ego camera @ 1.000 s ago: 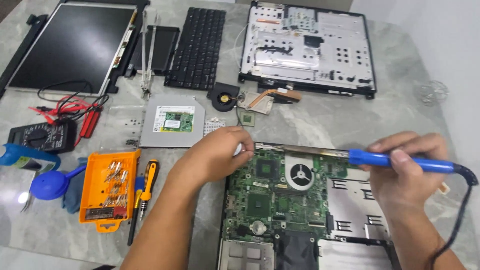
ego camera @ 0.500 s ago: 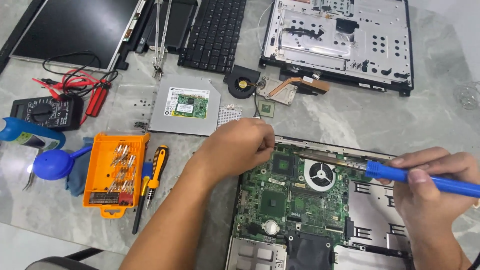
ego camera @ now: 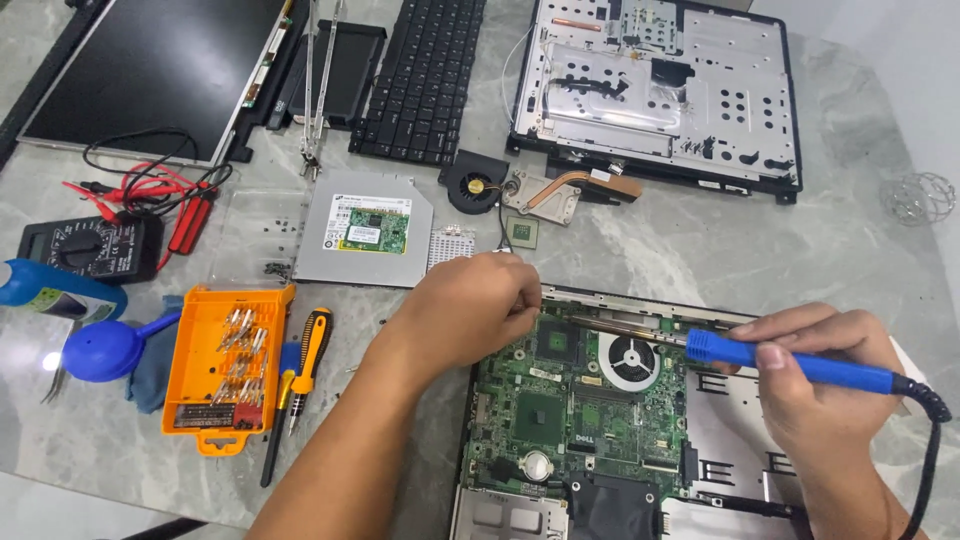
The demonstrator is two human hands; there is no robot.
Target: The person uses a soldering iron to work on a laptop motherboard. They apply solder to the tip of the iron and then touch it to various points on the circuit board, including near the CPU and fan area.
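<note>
Hands over the green motherboard (ego camera: 575,400), which sits in an opened laptop base at the near edge of the marble tabletop (ego camera: 700,255). Right hand (ego camera: 820,375) has its grip clamped pen-style around the blue soldering iron (ego camera: 790,362), and the metal tip reaches left across the board's top edge, just above the small round fan (ego camera: 632,360). Left hand (ego camera: 470,310) rests on the board's upper left corner, fingers pinched together right at the iron's tip; what they hold there is too small to tell. Off to the left lie an orange bit case (ego camera: 225,365), a screwdriver (ego camera: 305,365) beside it, a blue dust blower (ego camera: 105,348) and a black multimeter (ego camera: 90,248). Farther back, a silver optical drive (ego camera: 365,228), a loose keyboard (ego camera: 425,75) and a copper heatsink (ego camera: 570,190).
</note>
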